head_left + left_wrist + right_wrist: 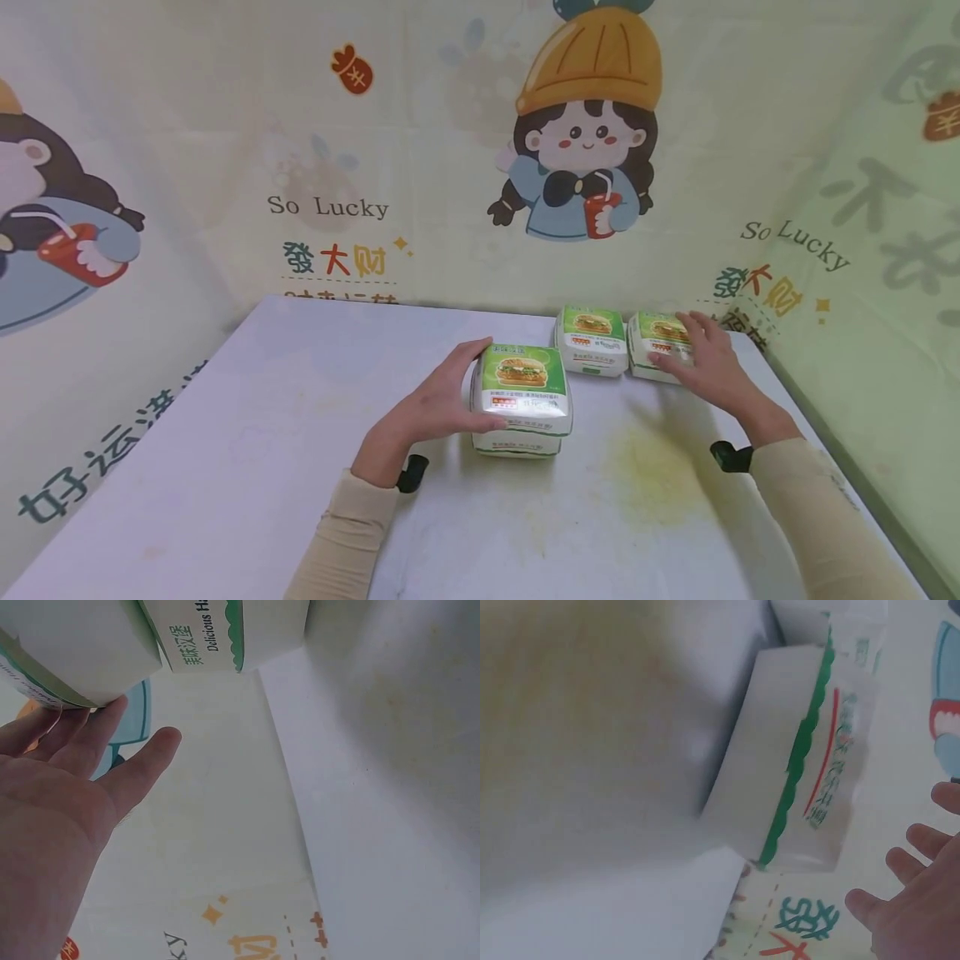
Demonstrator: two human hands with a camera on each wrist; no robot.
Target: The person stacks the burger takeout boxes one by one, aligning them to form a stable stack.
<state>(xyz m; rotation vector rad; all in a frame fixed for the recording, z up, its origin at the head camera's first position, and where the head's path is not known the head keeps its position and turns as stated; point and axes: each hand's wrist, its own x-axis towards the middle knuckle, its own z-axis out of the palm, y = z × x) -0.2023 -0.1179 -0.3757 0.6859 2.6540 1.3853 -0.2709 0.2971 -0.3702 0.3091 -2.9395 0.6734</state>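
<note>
Two white-and-green burger boxes stand stacked mid-table in the head view. My left hand (431,404) grips the upper burger box (522,379) by its left side, thumb at the front and fingers at the back. Beneath it, the lower burger box (516,444) is mostly covered. My right hand (712,367) is spread over the back right burger box (647,335), fingers apart and holding nothing. The right wrist view shows those fingers (911,862) clear of the box's printed side (802,765). In the left wrist view, fingertips (112,709) touch the upper box (82,645).
Another burger box (591,342) stands at the back, just left of the right one. The white table (300,450) has a yellowish stain (660,467) at right front. A printed cloth (435,167) hangs behind the table and along its sides.
</note>
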